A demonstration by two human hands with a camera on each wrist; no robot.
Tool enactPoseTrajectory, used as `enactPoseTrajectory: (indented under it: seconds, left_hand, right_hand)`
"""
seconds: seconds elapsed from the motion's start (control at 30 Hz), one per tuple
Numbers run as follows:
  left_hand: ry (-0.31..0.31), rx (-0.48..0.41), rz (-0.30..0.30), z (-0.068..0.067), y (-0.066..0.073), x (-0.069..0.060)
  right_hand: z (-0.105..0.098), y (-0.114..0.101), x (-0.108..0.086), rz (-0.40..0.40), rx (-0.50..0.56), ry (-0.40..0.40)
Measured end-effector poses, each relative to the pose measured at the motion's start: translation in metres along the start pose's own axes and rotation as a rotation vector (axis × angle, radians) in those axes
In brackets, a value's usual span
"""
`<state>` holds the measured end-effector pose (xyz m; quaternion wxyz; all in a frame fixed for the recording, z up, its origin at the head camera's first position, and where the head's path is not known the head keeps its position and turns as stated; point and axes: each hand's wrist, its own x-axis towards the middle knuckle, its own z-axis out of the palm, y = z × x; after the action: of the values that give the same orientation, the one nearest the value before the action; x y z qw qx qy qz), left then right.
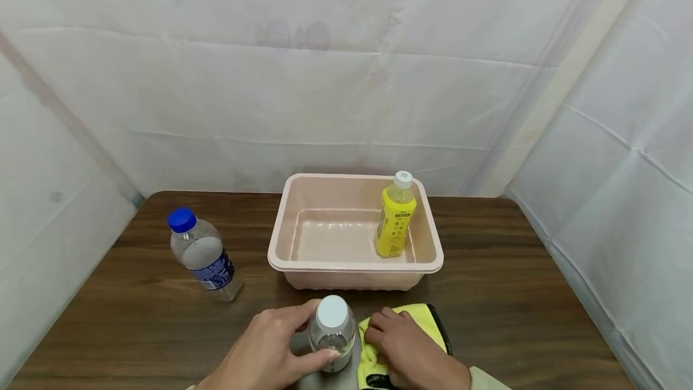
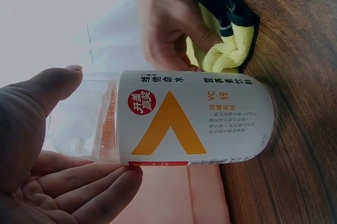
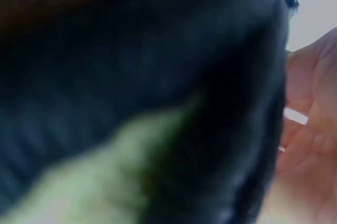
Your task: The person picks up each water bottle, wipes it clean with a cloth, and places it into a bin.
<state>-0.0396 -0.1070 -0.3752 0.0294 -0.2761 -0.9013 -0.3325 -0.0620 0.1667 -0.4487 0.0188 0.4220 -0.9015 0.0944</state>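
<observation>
A clear drink bottle with a white cap (image 1: 332, 312) and a white label bearing an orange V-shaped mark (image 2: 171, 124) is at the table's near side. My left hand (image 1: 276, 342) holds it by its upper part, thumb on one side and fingers on the other. Just right of the bottle, my right hand (image 1: 406, 348) grips a bunched yellow cloth (image 1: 425, 321) with black edging. The cloth's dark edge (image 3: 231, 103) fills much of the right wrist view, blurred. Part of the right palm (image 3: 310, 129) shows beside it.
Behind the hands stands a pink plastic basin (image 1: 354, 266), with a yellow-labelled bottle (image 1: 395, 224) leaning inside at its right. A clear bottle with a blue cap (image 1: 208, 257) stands on the wooden table (image 1: 503, 294) at the left. White sheeting (image 1: 325, 95) encloses the back and sides.
</observation>
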Motion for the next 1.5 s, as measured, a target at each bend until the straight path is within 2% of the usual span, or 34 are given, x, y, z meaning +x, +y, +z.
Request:
enactPoseTrajectory:
  seconds: [0.1, 0.17, 0.23, 0.3, 0.43, 0.5, 0.6, 0.7, 0.8, 0.87, 1.03, 1.3, 1.5]
  left_hand:
    - [-0.008, -0.004, -0.013, -0.001, 0.001, -0.001]
    - [-0.007, -0.002, -0.019, -0.002, 0.000, -0.002]
    - [-0.012, 0.003, -0.027, -0.002, 0.000, -0.003]
    - [-0.021, 0.005, -0.034, -0.002, 0.000, -0.003]
    - [-0.048, -0.012, -0.066, -0.003, 0.000, -0.004]
    - [-0.046, -0.033, -0.070, -0.002, 0.001, -0.004]
    - [-0.027, -0.056, -0.047, -0.001, 0.003, -0.003]
    - [-0.017, -0.052, -0.004, 0.000, 0.003, -0.001]
    - [-0.022, -0.039, 0.016, 0.000, 0.004, 0.000]
    - [-0.024, -0.018, 0.021, 0.000, 0.004, 0.000]
    - [-0.035, -0.021, 0.008, 0.000, 0.003, 0.001]
    - [-0.002, -0.073, 0.009, 0.003, 0.004, -0.002]
    - [-0.016, -0.154, -0.044, 0.004, 0.008, 0.000]
  right_hand:
    - [-0.003, 0.005, 0.004, -0.038, 0.093, 0.005]
    - [-0.007, 0.008, 0.004, -0.053, 0.203, 0.013]
    - [-0.012, 0.010, 0.003, -0.059, 0.360, 0.038]
    - [-0.018, 0.011, 0.001, -0.068, 0.529, 0.109]
    - [-0.031, 0.008, -0.001, -0.110, 0.743, 0.311]
    - [-0.038, 0.005, 0.001, -0.131, 0.785, 0.397]
    - [-0.048, 0.000, 0.004, -0.171, 0.787, 0.495]
    - [-0.056, -0.004, 0.008, -0.171, 0.757, 0.545]
    - [-0.063, -0.005, 0.012, -0.160, 0.759, 0.527]
    - [-0.066, -0.005, 0.015, -0.155, 0.768, 0.489]
    - [-0.071, -0.004, 0.021, -0.163, 0.738, 0.416]
    - [-0.070, 0.001, 0.026, -0.135, 0.677, 0.316]
    - [-0.062, 0.003, 0.027, -0.127, 0.648, 0.239]
